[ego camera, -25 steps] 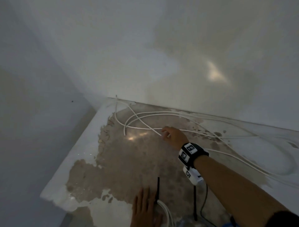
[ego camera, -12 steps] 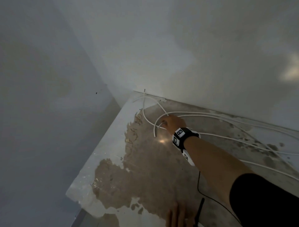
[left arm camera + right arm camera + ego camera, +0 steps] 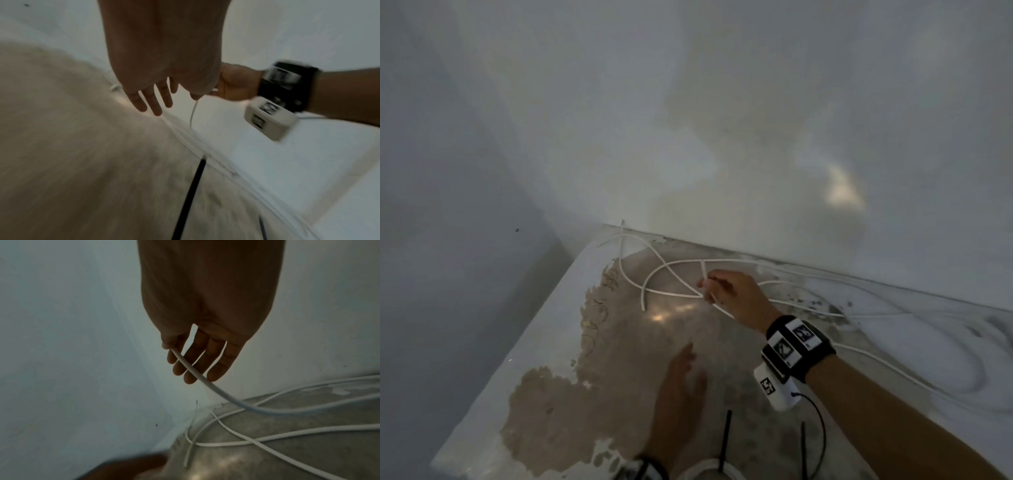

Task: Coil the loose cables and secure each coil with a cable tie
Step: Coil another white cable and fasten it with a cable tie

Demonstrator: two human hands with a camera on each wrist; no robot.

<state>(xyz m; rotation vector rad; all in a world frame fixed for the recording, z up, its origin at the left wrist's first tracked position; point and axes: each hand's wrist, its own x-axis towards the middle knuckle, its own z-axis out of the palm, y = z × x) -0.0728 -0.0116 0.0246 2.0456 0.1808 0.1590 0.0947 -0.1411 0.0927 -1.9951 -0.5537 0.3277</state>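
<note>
Long loose white cables lie looped on the floor near the room corner. My right hand pinches one white cable between thumb and forefinger and holds it just above the floor, with the other fingers straight. My left hand hovers lower down, blurred, with its fingers spread and nothing in it. At the bottom edge sits a small white coil. Beside it lie two black cable ties; one black tie shows in the left wrist view.
White walls meet in a corner just behind the cables. The concrete floor is patchy brown with white paint along its left edge. More cable loops trail off to the right. A thin black wire hangs from my right wristband.
My right hand reached into the corner, then drew back toward me with a white cable pinched and lifted. My left hand left the floor by the coil and rose forward.
</note>
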